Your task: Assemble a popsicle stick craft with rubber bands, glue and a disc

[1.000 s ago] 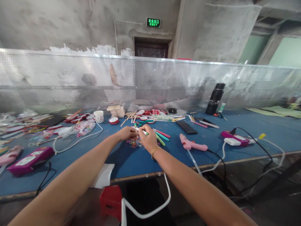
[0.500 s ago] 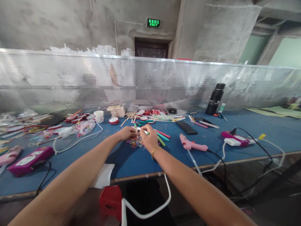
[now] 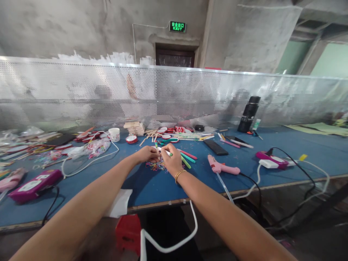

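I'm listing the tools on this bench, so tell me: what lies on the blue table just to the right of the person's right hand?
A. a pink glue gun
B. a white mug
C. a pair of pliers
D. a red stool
A: the pink glue gun lies on the blue table just right of the right hand, its dark cord trailing off the front edge.

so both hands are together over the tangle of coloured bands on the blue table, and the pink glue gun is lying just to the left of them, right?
Not quite: in the head view the pink glue gun lies to the right of the hands, not the left. The rest holds: the left hand and right hand meet over the tangle of coloured bands on the blue table.
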`<state>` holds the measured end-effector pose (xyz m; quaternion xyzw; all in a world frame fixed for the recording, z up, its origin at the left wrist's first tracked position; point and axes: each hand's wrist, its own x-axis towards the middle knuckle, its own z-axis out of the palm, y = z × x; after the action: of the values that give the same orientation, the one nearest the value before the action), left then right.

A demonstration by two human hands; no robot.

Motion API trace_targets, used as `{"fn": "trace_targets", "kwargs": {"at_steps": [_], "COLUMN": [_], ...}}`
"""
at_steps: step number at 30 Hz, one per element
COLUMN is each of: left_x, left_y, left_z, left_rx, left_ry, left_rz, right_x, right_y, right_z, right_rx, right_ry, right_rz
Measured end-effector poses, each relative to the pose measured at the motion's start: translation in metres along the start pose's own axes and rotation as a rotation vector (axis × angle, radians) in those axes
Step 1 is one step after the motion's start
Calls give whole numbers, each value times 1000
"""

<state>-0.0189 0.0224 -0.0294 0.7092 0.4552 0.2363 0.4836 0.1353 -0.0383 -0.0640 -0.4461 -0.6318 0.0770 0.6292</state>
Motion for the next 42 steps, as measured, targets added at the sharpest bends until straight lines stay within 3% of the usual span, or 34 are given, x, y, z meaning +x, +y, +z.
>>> {"fn": "trace_targets", "kwargs": {"at_steps": [8,14,29,36,42], "left_x": [1,0,4,4,3], "left_y": [0,0,-3,-3,-2], "left_z": [0,0,-1,-1,-1], "left_rx": [8,-6,-4,-14,-3], "left_ry": [13,-2,11,-12,4], "left_rz": [-8,-1,-3,-2,-6], "right_x": [0,-1,1,0,0], "right_y": [0,-1,0,-1,0], "right_z": [0,0,0,0,0], "right_rx": [-8,33,6,24,-3], "right_ry": [30,-27,26,-20,23], "right_rz": [7,0,20,-2,19]}}
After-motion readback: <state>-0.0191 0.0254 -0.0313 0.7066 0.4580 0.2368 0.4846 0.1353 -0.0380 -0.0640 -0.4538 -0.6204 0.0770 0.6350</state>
